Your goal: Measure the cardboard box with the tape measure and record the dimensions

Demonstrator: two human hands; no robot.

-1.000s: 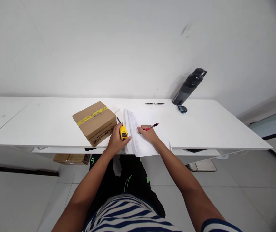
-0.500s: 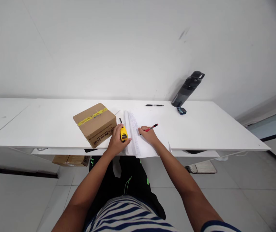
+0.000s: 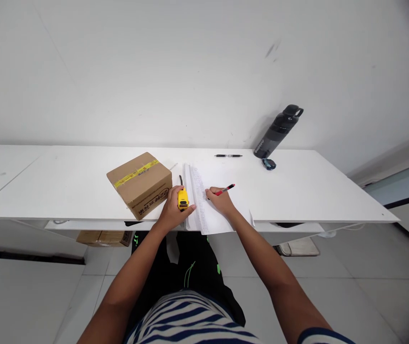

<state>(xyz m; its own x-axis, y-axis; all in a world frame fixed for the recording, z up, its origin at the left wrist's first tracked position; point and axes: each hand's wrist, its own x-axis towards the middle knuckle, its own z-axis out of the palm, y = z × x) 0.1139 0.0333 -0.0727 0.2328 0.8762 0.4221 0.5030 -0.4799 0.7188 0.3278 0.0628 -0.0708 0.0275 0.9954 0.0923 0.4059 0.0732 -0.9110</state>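
Observation:
My left hand is closed around a yellow tape measure, its thumb at the edge of the paper. A dark strap sticks out past the tape measure's far end. In my right hand is a red pen, gripped with its tip down on the paper. Handwriting covers a strip along the left of the open notebook, whose pages lie under both hands. Just left of my left hand stands a taped cardboard box.
A black pen lies behind the notebook. Farther right, a dark water bottle stands by the wall, with a small dark blue object before it. Below the white desk are another carton and a flat pale item.
The dark strap at the tape measure has tilted slightly. Both hands keep nearly the same place and hold; the view has shifted a little.

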